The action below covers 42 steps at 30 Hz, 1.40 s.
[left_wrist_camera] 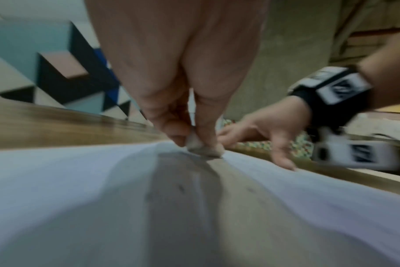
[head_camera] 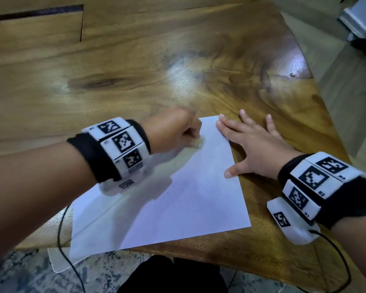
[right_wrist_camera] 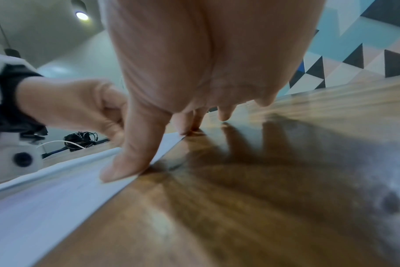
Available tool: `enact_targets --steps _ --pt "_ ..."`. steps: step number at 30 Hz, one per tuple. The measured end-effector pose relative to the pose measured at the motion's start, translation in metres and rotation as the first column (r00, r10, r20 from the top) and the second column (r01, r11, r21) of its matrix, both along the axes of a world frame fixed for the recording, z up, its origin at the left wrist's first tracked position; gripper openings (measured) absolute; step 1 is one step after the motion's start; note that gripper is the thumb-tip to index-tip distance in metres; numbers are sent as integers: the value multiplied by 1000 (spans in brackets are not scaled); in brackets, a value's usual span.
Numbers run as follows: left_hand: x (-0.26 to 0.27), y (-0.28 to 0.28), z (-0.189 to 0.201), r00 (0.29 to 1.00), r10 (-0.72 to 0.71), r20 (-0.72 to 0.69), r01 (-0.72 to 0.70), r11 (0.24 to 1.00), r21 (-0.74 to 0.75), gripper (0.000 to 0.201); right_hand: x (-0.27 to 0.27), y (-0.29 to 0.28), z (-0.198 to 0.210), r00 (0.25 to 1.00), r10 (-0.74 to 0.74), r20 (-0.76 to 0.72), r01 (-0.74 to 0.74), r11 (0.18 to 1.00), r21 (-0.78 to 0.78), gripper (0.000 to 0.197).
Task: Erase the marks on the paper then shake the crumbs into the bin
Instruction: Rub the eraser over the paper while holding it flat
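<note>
White rectangular sheet of paper [head_camera: 178, 197] lies flat on the glossy brown wooden table [head_camera: 135, 70], skewed, its near left corner overhanging the near table edge. Likely kept on the hard top so the rubbing has firm backing.

Left hand [head_camera: 173, 132]: fingers curled tight, pinching a small grey-white eraser [left_wrist_camera: 203, 150] between thumb and fingertips. Eraser's lower face is on the sheet near its far edge. Hand blurred in head view, so probably mid-stroke. Grip sits low on the eraser, which should give pressure and control.

Right hand [head_camera: 254, 149]: flat, fingers spread and straight, holding nothing. Thumb tip [right_wrist_camera: 119, 171] presses on the sheet's right edge; index fingertip touches the far right corner; remaining fingers rest on bare wood to the right. Reads as an anchor, to stop the sheet sliding or buckling under the rubbing.

The two hands are near each other but apart, at the far end of the sheet.

Dark eraser crumbs [head_camera: 168, 193] scattered over mid-sheet; any remaining pencil marks are too faint to tell. No bin in view. Judgement: erasing step in hand, shake-out not yet begun.
</note>
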State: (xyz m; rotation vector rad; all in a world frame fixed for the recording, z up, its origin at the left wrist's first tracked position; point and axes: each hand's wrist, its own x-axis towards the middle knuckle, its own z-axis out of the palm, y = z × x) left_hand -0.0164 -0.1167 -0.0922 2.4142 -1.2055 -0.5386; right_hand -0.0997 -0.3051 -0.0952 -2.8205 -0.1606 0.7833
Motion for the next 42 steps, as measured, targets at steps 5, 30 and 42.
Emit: enact_targets --steps 5,30,42 --pt "-9 11 4 986 -119 -116 132 985 111 12 1 -1 0 1000 1 4 -1 1000 2 112" --pt "-35 1 -2 947 -277 -164 289 955 58 13 1 0 -3 1000 -7 10 6 1000 1 112" --pt "-36 -7 2 963 -252 -96 262 959 108 9 0 0 -2 1000 0 -3 0 1000 -9 111"
